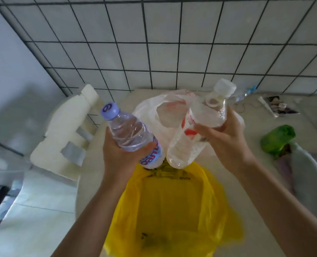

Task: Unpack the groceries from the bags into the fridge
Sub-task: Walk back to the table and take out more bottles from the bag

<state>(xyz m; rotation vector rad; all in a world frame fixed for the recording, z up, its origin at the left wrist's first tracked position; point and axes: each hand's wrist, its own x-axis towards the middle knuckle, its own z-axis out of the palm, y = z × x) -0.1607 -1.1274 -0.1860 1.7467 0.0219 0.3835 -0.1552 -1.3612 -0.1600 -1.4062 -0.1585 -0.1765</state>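
Left hand (120, 154) gripping purple-capped bottle (133, 135), right hand (226, 138) gripping white-capped bottle (196, 125); both bottles raised over yellow bag (174, 210) on table (265, 175), white bag (150, 112) behind.

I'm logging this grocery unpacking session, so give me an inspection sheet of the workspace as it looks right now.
Surface: pale table against a tiled wall.
Job's things: purple-capped bottle and white-capped bottle, both held above the yellow bag; white bag behind them.
Clutter: green bag, pale cloth, small packet.
Grippers: left hand grips the purple-capped bottle; right hand grips the white-capped bottle.
Cables: thin red cord near the wall.
Surroundings: white chair left of the table; fridge not in view.
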